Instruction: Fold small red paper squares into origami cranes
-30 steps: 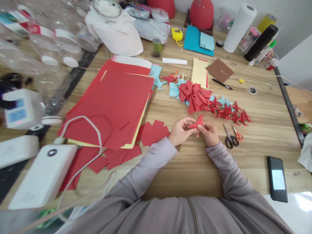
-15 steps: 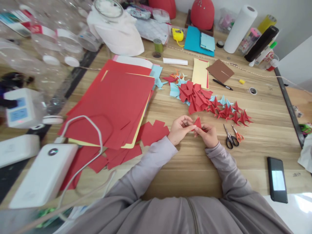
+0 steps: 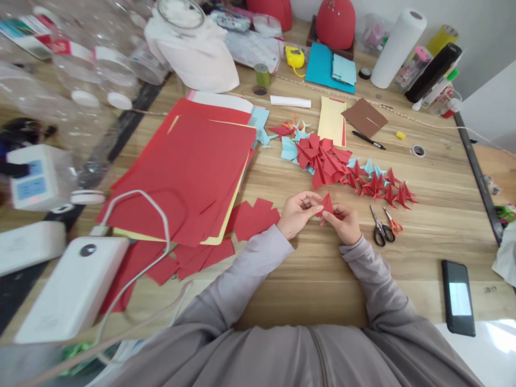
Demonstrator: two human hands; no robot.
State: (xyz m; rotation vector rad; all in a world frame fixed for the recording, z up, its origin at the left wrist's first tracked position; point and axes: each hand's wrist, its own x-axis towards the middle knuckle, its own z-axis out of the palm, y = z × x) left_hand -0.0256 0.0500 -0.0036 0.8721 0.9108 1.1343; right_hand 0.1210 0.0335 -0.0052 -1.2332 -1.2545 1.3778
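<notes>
A small piece of folded red paper (image 3: pixel 327 202) is pinched between my two hands, its pointed tip facing away from me. My left hand (image 3: pixel 299 213) grips its left side with thumb and fingers. On its right side, my right hand (image 3: pixel 342 221) holds the lower edge, thumb on top. The fingers cover part of the fold. Just beyond my hands lies a heap of folded red paper pieces (image 3: pixel 322 158), with several red paper cranes (image 3: pixel 377 185) trailing off to the right. Loose red paper squares (image 3: pixel 258 219) lie left of my left hand.
Large red sheets (image 3: pixel 201 172) are stacked at left, near a white power bank (image 3: pixel 76 290) with a looping cable. Black scissors (image 3: pixel 381 228) and orange scissors (image 3: pixel 394 221) lie right of my hands. A phone (image 3: pixel 458 297) rests near the front right edge. Plastic bottles (image 3: pixel 84 75) crowd the far left.
The folded red paper has tilted slightly between my fingers, showing more of its face. My left thumb has shifted a little on it. Everything else stays put.
</notes>
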